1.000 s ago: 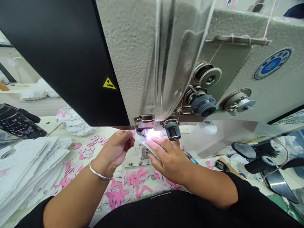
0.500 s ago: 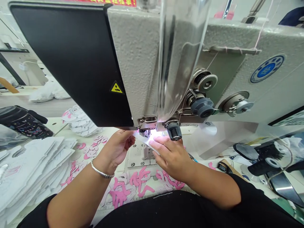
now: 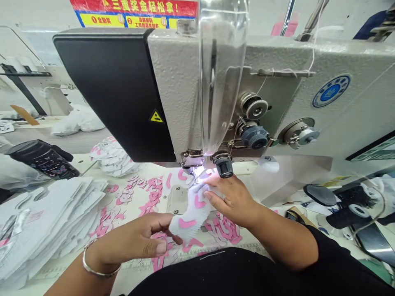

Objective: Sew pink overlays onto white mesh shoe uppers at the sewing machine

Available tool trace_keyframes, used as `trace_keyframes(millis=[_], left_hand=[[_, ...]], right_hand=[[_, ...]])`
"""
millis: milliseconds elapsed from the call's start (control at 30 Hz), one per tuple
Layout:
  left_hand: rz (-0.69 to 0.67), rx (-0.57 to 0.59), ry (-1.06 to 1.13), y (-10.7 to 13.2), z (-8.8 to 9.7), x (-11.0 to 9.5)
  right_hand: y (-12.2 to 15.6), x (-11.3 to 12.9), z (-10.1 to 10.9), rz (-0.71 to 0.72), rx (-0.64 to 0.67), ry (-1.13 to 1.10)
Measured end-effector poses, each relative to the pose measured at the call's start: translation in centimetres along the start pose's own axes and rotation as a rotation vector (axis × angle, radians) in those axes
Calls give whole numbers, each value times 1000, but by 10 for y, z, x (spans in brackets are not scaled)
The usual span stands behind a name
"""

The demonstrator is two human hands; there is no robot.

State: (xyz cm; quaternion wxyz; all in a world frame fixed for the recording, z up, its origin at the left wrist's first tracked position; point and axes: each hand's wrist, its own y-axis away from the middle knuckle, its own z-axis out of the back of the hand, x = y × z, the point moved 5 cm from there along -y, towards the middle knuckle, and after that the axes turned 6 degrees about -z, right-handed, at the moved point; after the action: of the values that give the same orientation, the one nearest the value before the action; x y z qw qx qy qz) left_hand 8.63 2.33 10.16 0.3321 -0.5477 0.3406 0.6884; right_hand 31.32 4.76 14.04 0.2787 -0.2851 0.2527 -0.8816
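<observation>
A white mesh fabric piece (image 3: 193, 216) with pink shapes on it runs from just under the presser foot (image 3: 191, 158) of an industrial sewing machine (image 3: 173, 70) down toward me. My left hand (image 3: 138, 240) has its fingers on the near end of the piece. My right hand (image 3: 231, 201) lies across its upper part, close to the presser foot and a small black knob (image 3: 224, 165). Light from the machine glares around the needle area, which hides the needle.
A tall stack of white cut pieces (image 3: 46, 222) stands left of the machine's steel plate (image 3: 177, 199). Pink and white cut shapes (image 3: 151, 193) are scattered around it, with a crumpled pile (image 3: 112, 158) behind. A dark patterned bottle (image 3: 43, 160) stands at the far left.
My left hand has moved down and toward me, taking the fabric's near end with it. More of the piece now shows. My right hand has shifted slightly and lies flatter on it.
</observation>
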Motion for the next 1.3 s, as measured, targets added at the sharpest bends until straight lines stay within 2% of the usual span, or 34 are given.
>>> trace_keyframes(millis=[33,100,133,200,233,267,300,367,467,733,833,900,933,967,1033,1067,1100,1200,1300], left_hand=[[17,-2,-4,7,2,3],[-26,-157,12,17,17,6],[-96,-313,22,20,28,5],[-193,-742,41,27,51,4],[-169,-923,42,28,58,6],[-96,-1016,33,24,60,9],[-25,-1006,45,15,57,12],[54,-858,105,-5,45,17],[58,-631,195,-23,26,20],[38,-409,239,-22,7,30],[64,-361,149,-16,10,28],[119,-402,-18,-5,26,28],[172,-488,-144,5,39,29],[252,-625,-301,18,56,30],[469,-980,-646,54,91,31],[547,-1091,-778,70,104,32],[601,-1146,-853,82,113,35],[729,-1031,-881,104,128,59],[797,-943,-869,116,129,80]], right_hand=[[0,-2,-3,-37,9,26],[-1,-4,-9,-72,48,55],[-2,-5,-11,-73,65,62],[-4,-4,-12,-62,94,71],[-4,-4,-12,-58,106,77],[-5,-3,-11,-55,119,81],[-5,-2,-11,-49,135,81],[-5,-1,-8,-27,155,72],[-4,1,-2,22,122,77],[-5,7,-1,113,207,79],[-4,6,-5,141,175,78],[-3,2,-9,147,134,84],[-2,0,-11,153,115,87],[-2,-1,-13,163,93,89],[0,-4,-16,181,44,88],[1,-5,-17,184,22,86],[1,-5,-18,181,5,82],[3,-7,-20,170,-11,69],[4,-8,-20,169,-9,72]])
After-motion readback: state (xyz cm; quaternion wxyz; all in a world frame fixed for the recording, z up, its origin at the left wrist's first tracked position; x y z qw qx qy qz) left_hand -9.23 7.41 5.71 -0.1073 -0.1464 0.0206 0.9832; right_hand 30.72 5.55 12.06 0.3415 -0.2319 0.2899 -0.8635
